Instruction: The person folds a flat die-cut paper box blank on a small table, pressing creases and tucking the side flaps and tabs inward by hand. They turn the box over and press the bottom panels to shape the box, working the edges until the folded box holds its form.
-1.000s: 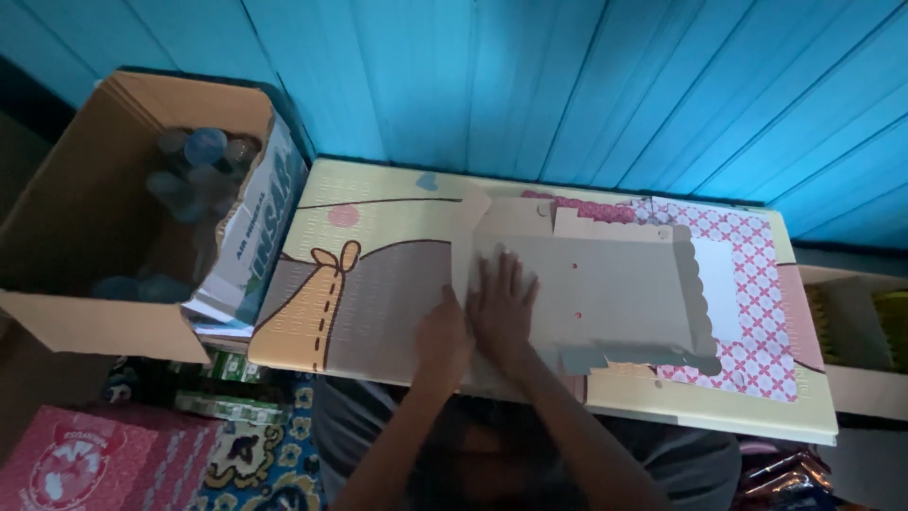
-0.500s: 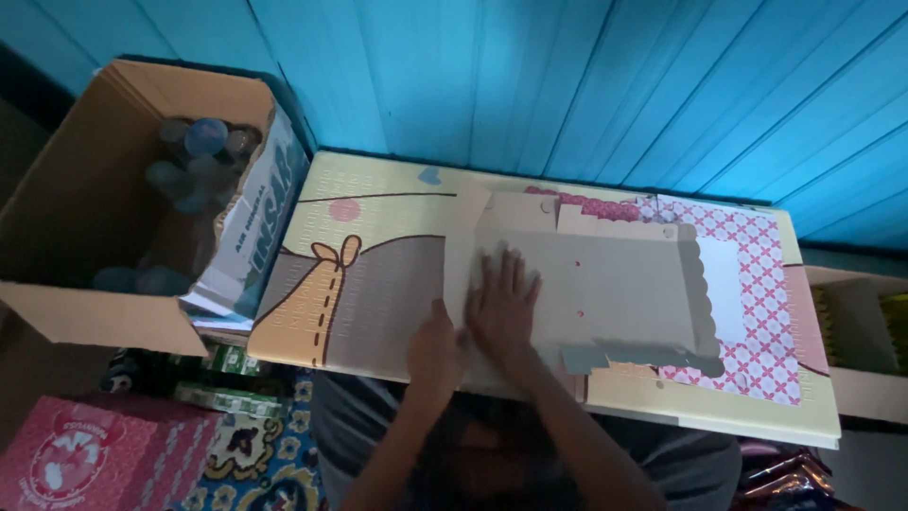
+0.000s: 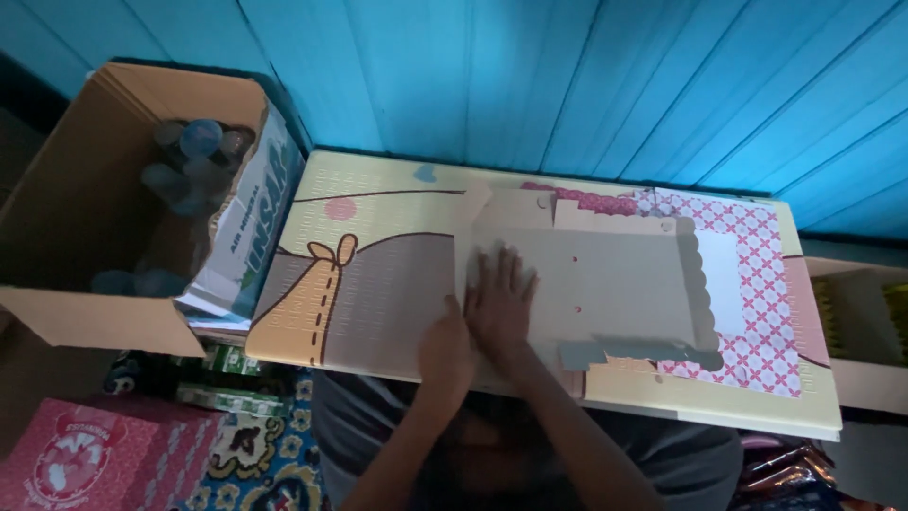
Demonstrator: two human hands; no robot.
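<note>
Both hands flat on a grey cardboard sheet.

We press our right hand [image 3: 501, 303], fingers spread, and our left hand [image 3: 446, 348] on the grey cardboard sheet [image 3: 605, 289], which lies atop the patterned table [image 3: 378, 274] beside an open carton [image 3: 104, 189].

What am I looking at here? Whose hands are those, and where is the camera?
The camera sits on a person's head and looks down, so you see what that person sees. There is no machine, just two bare hands. The left hand and the right hand lie flat, side by side, on a grey sheet of cardboard with a wavy edge. They press on it; neither hand grips anything. The sheet rests on a low table with a cartoon picture on top, and pink patterned paper peeks out beneath it. To the left stands an open cardboard box with bottles inside. A pink box sits at the bottom left. Behind is a blue plank wall.
</note>
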